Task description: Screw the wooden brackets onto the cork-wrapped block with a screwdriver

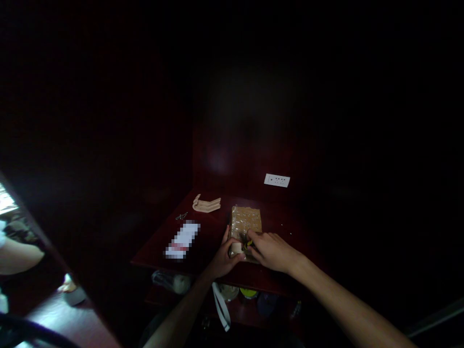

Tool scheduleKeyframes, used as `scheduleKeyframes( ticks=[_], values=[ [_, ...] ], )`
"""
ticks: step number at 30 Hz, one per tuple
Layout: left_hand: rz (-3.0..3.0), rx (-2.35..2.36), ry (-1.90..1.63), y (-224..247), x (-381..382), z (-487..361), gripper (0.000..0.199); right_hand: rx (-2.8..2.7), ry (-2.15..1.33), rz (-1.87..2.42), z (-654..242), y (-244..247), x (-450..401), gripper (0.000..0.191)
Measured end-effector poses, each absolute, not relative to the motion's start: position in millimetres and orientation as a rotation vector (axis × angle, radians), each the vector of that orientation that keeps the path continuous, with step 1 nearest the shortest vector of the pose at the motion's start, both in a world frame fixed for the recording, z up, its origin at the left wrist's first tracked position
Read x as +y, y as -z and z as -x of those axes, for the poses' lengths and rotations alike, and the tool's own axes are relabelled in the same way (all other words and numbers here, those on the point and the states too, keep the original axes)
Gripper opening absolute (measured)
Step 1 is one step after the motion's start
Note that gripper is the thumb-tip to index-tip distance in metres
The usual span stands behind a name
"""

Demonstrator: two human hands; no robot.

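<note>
Left hand half-curled, gripping package; right hand pinching tool.

My bare left hand and bare right hand have slim fingers. My slender, smooth left forearm and right forearm, uncovered where they show, taper evenly handward.

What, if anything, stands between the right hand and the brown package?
Only a small, partly yellow object, held in the right hand over the near part of the package. The left hand, at the near left corner, is not between them.
</note>
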State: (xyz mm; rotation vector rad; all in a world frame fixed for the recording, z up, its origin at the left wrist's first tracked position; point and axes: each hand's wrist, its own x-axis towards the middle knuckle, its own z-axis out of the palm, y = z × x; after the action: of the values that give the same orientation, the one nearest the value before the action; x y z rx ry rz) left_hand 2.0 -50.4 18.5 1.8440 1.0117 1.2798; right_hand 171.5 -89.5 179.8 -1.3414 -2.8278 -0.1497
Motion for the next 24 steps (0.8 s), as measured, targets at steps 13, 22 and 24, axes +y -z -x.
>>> scheduleKeyframes(
  ticks=[13,22,24],
  values=[
    [-1.814,0.980,-1.274,-14,-47,1,0.026,-2.854,0.136,1.365,-170,-182,-89,0.032],
    [-1.781,0.940,-1.266,-10,-43,1,0.031,-2.810,0.055,1.370,-173,-184,-86,0.027],
    [-1.799,0.959,-1.261,-11,-43,1,0.032,-2.729,-0.033,1.326,-183,-189,-86,0.026]
  ],
)
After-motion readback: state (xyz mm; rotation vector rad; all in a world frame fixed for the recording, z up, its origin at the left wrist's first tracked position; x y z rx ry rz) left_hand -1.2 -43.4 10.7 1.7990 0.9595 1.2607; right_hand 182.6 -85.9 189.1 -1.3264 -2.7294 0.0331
